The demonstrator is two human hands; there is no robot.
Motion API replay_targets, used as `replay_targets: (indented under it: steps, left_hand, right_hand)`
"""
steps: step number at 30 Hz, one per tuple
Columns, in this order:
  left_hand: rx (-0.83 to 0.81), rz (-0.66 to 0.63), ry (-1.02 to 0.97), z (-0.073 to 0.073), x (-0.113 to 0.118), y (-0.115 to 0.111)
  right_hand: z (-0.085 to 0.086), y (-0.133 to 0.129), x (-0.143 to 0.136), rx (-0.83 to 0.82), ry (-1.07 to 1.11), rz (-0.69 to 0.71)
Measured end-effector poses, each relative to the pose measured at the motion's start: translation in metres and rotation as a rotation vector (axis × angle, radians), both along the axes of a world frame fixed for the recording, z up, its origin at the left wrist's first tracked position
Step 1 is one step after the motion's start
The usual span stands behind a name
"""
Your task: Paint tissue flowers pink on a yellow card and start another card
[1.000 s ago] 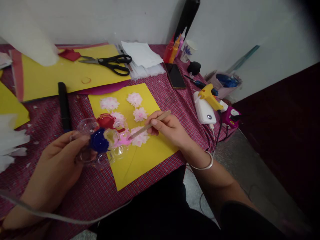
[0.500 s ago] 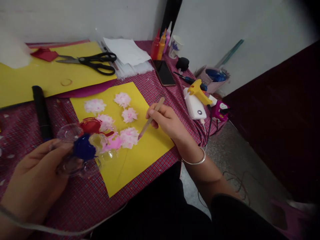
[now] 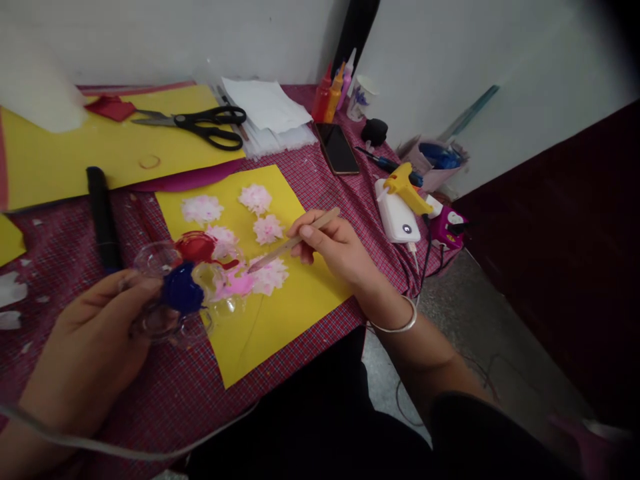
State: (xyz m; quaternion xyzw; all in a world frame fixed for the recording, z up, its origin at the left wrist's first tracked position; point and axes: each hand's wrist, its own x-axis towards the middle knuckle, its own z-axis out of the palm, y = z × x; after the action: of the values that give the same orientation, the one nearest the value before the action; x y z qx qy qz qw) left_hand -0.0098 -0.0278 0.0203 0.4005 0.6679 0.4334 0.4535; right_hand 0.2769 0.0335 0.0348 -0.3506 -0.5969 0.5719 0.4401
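Observation:
My left hand (image 3: 103, 333) is closed on the edge of a clear plastic paint palette (image 3: 160, 321) with round wells, holding it above the left part of a yellow sheet (image 3: 280, 327). Red, dark blue and pink paint lie in the wells. Between the fingertips of my right hand (image 3: 333, 247) is a thin wooden stick (image 3: 295, 241), perhaps a brush. Its stained tip is at the pink paint, at the palette's right side. Several pale pink ruffled paper flowers (image 3: 255, 199) rest on the sheet, and the palette partly hides some of them. A faint line runs below the lowest flower.
Black-handled scissors (image 3: 200, 123) lie on a larger yellow sheet (image 3: 65, 167) at the back left. Behind are white papers (image 3: 270, 110), paint bottles (image 3: 327, 97), a paper cup (image 3: 361, 99) and a phone (image 3: 337, 148). Rightward are a yellow glue gun (image 3: 407, 190) and a white power bank (image 3: 396, 217).
The stick's tip has moved left from the right edge of the lowest flower to the pink paint, and the stick is now tilted flatter. The whole view has shifted slightly.

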Motion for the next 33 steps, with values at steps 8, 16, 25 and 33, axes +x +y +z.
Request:
replay_targets:
  steps: [8, 16, 25, 33]
  left_hand:
    - [-0.143, 0.209, -0.244, 0.019, 0.016, 0.003]
    - [-0.145, 0.154, -0.253, 0.024, 0.020, 0.000]
    - [-0.060, 0.189, -0.211, 0.003, -0.007, 0.006]
    - [-0.045, 0.165, -0.230, 0.009, -0.001, 0.004]
  right_hand:
    - [0.003, -0.006, -0.008, -0.027, -0.049, 0.099]
    - [-0.006, -0.005, -0.014, -0.200, 0.067, 0.007]
    - [0.000, 0.001, 0.000, -0.090, -0.065, -0.136]
    - [0.000, 0.002, 0.002, -0.072, -0.064, -0.129]
